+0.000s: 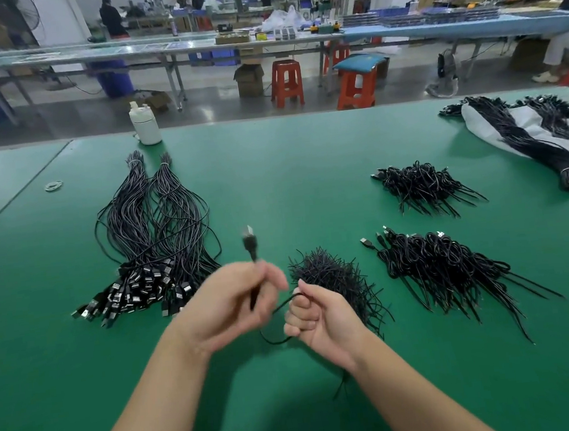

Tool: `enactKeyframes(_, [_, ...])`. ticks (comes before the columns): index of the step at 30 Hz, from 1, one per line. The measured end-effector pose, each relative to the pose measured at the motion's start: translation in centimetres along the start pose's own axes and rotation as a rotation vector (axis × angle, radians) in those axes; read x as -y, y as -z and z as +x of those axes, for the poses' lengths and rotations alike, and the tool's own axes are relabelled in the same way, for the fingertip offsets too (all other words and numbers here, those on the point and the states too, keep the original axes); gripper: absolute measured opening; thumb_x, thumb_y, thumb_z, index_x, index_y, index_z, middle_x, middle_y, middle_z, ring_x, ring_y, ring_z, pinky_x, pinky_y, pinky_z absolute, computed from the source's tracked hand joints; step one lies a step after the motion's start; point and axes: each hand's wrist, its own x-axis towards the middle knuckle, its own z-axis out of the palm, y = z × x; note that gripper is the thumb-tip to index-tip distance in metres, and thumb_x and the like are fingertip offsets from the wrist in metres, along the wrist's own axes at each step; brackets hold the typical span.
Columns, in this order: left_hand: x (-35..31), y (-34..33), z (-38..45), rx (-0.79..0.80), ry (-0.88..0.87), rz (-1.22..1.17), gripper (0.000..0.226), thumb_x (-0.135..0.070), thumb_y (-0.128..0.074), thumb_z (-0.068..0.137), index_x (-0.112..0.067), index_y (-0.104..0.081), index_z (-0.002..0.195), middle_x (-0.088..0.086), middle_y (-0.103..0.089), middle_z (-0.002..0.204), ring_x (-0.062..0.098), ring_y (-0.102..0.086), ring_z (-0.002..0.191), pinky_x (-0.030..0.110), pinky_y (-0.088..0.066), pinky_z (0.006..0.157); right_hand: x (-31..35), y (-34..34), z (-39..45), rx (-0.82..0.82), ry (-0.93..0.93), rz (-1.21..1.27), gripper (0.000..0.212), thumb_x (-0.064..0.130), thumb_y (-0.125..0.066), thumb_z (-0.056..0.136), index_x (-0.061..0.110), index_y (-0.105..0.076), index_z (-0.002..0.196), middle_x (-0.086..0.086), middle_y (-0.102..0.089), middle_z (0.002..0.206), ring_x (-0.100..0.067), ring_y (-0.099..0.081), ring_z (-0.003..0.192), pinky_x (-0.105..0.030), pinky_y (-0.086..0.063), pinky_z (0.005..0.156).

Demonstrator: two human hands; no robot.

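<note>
Above the green table (pixel 272 168), my left hand (pixel 229 302) pinches a black USB cable just below its plug (pixel 250 240), which points up. The hand is blurred. My right hand (pixel 316 319) is curled in a fist around the same cable (pixel 273 340), which loops between the two hands; its tail hangs below my right wrist. Behind my right hand lies a small pile of black twist ties (pixel 333 276).
A large bunch of long USB cables (pixel 151 247) lies to the left. Two heaps of coiled cables (pixel 421 186) (pixel 446 266) lie to the right. More bundles rest on a white bag (pixel 495 128) at far right. A white bottle (pixel 144 122) and rubber bands (pixel 54 185) sit at the back left.
</note>
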Motion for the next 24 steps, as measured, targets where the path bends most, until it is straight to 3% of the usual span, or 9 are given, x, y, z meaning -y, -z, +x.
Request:
enactKeyframes(3, [1.1,1.0,-0.8,0.148,0.295,0.57,0.044,-0.029,-0.039,0.105,0.007,-0.065,0.102,0.013,-0.074,0.079,0.012,-0.053,0.039,0.019,-0.035,0.038,0.5,-0.1,0.2,0.037,-0.018,0.033,0.035,0.028,-0.05,0.094,0.014,-0.053,0.063,0.006,-0.026,0.05,-0.01,-0.022,0.046,-0.024,-0.03,0.051])
enactKeyframes(7, [3.3,1.9,0.5,-0.51,0.291,0.853,0.033,-0.024,-0.04,0.106,-0.005,-0.066,0.097,0.01,-0.076,0.09,0.025,-0.072,0.067,0.034,-0.057,0.065,0.1,-0.3,0.1,0.083,-0.018,-0.171,0.032,0.028,-0.047,0.094,0.018,-0.049,0.064,0.006,-0.021,0.051,-0.013,-0.015,0.049,-0.03,-0.016,0.056])
enactKeyframes(9, [3.9,1.6,1.5,-0.688,0.072,0.53,0.03,-0.024,-0.039,0.107,-0.01,-0.065,0.104,0.009,-0.075,0.106,0.023,-0.074,0.09,0.041,-0.057,0.086,-0.9,-0.3,0.1,0.126,-0.04,-0.216,0.033,0.028,-0.046,0.096,0.019,-0.047,0.065,0.006,-0.02,0.051,-0.013,-0.014,0.049,-0.029,-0.013,0.054])
enactKeyframes(12, [2.7,1.1,2.6,-0.619,-0.191,-0.184,0.038,-0.024,-0.03,0.109,0.0,-0.059,0.114,0.016,-0.073,0.11,0.022,-0.073,0.094,0.028,-0.059,0.075,-2.8,-0.3,0.2,0.165,-0.068,-0.185,0.035,0.028,-0.044,0.1,0.018,-0.046,0.067,0.006,-0.023,0.05,-0.011,-0.015,0.047,-0.024,-0.017,0.049])
enactKeyframes(14, [1.6,0.9,2.4,-0.536,-0.237,-0.328,0.036,-0.024,-0.034,0.106,0.001,-0.06,0.109,0.013,-0.075,0.093,0.011,-0.065,0.059,0.02,-0.051,0.054,-3.3,-0.2,0.5,0.129,-0.079,-0.107,0.035,0.029,-0.046,0.1,0.018,-0.045,0.067,0.006,-0.022,0.05,-0.011,-0.015,0.047,-0.024,-0.017,0.049])
enactKeyframes(17, [0.4,0.9,1.1,-0.243,-0.152,-0.037,0.033,-0.024,-0.045,0.098,0.002,-0.065,0.099,0.003,-0.064,0.062,0.007,-0.032,0.036,0.021,-0.029,0.042,-2.5,0.2,1.1,0.053,-0.067,0.04,0.031,0.03,-0.047,0.097,0.017,-0.047,0.069,0.005,-0.022,0.05,-0.01,-0.017,0.046,-0.024,-0.016,0.049])
enactKeyframes(20, [-0.1,1.2,-0.5,0.104,0.11,0.422,0.039,-0.029,-0.045,0.1,0.0,-0.071,0.099,0.006,-0.066,0.062,0.009,-0.031,0.037,0.025,-0.022,0.045,-0.8,0.1,1.4,0.037,-0.021,0.02,0.033,0.03,-0.048,0.099,0.017,-0.054,0.069,-0.002,-0.026,0.055,-0.012,-0.022,0.051,-0.024,-0.023,0.05])
enactKeyframes(22, [0.0,1.4,-0.8,0.17,0.292,0.729,0.038,-0.029,-0.043,0.103,0.0,-0.069,0.102,0.005,-0.074,0.076,0.01,-0.037,0.037,0.022,-0.028,0.042,0.1,-0.3,1.5,0.042,0.001,-0.052,0.035,0.031,-0.05,0.097,0.017,-0.055,0.065,0.003,-0.03,0.052,-0.011,-0.024,0.048,-0.022,-0.025,0.048])
enactKeyframes(24, [0.6,0.9,-0.5,0.042,0.388,0.991,0.033,-0.024,-0.04,0.105,-0.006,-0.066,0.096,0.0,-0.077,0.083,0.012,-0.046,0.038,0.023,-0.037,0.042,0.8,-0.8,1.7,0.054,0.052,-0.179,0.034,0.03,-0.05,0.099,0.018,-0.051,0.067,0.006,-0.027,0.051,-0.011,-0.02,0.047,-0.024,-0.018,0.048])
